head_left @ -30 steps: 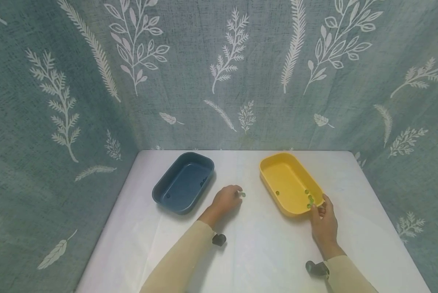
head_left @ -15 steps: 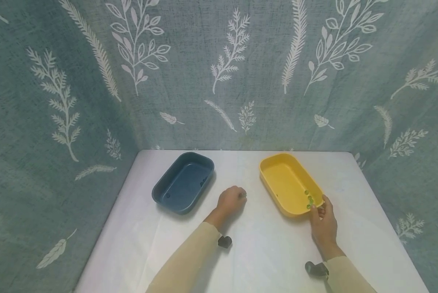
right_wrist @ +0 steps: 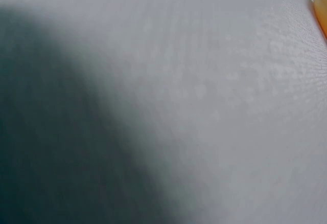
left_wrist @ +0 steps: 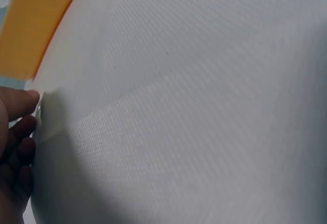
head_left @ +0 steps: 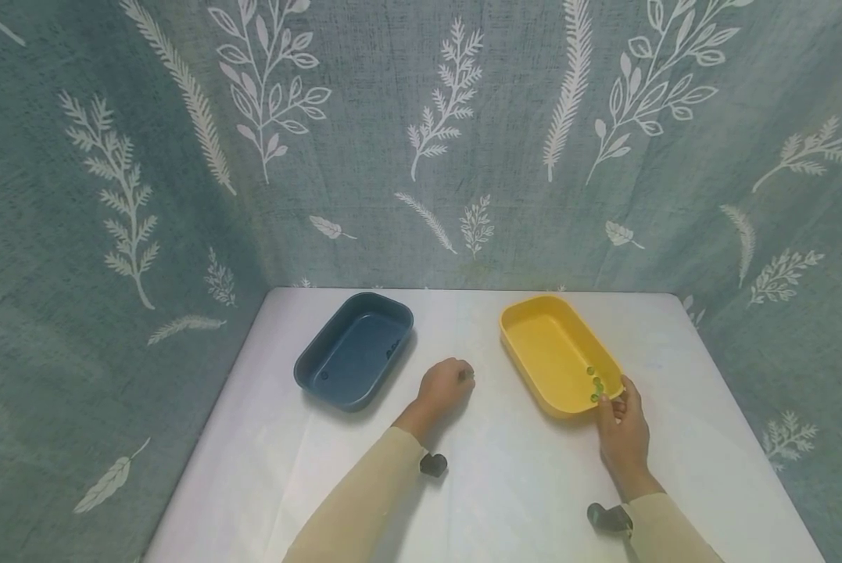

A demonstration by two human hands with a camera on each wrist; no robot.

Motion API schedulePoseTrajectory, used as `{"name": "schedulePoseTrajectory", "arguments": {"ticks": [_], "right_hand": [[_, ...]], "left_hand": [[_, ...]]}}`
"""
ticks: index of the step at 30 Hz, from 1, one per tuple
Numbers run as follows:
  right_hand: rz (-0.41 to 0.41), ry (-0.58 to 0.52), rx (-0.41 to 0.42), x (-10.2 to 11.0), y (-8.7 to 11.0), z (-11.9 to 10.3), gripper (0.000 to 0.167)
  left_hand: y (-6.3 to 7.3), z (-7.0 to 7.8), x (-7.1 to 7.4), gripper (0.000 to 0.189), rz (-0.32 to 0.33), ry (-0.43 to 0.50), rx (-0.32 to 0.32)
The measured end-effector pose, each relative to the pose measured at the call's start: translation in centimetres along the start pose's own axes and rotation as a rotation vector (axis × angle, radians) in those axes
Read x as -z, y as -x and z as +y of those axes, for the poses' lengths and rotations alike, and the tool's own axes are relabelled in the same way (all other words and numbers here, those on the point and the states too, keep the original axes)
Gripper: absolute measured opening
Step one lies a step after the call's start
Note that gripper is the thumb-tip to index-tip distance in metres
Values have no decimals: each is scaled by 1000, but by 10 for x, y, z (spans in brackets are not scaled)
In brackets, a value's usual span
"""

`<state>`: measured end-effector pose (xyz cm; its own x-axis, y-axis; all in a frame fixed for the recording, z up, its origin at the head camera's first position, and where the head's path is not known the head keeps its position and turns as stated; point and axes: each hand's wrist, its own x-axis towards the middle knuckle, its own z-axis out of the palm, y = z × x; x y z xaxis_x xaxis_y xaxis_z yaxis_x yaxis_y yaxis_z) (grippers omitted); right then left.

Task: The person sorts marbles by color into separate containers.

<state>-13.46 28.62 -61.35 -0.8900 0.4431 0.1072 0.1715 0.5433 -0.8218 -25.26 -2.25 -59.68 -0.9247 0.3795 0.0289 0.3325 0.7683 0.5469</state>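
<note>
My left hand (head_left: 446,386) is on the white table between the two trays, with its fingers curled. Its thumb and fingertips pinch a small greenish, glassy bead-like piece (head_left: 467,374); most of it is hidden. The left wrist view shows the thumb and curled fingers around a tiny shiny edge of that piece (left_wrist: 39,110). My right hand (head_left: 625,438) grips the near right corner of the yellow tray (head_left: 547,344), thumb at the rim and fingers outside. Several small green pieces (head_left: 597,383) lie inside that tray near the thumb. The right wrist view does not show the hand.
To the left stands a dark blue tray (head_left: 360,352) holding several small dark pieces (head_left: 392,349). A patterned green curtain (head_left: 435,141) rises behind and beside the white table (head_left: 519,485). Dark devices (head_left: 433,465) are worn at both wrists.
My left hand has moved slightly right and its fingers have closed on the small greenish piece. A green piece by the yellow tray's left wall no longer shows. The right hand stays in place.
</note>
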Motion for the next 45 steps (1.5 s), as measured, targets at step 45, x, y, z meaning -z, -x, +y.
{"name": "schedulePoseTrajectory", "arguments": {"ticks": [45], "right_hand": [[2,-8,10,1,-1,3,59]], "left_hand": [[9,41,11,15,11,129,-99]]}}
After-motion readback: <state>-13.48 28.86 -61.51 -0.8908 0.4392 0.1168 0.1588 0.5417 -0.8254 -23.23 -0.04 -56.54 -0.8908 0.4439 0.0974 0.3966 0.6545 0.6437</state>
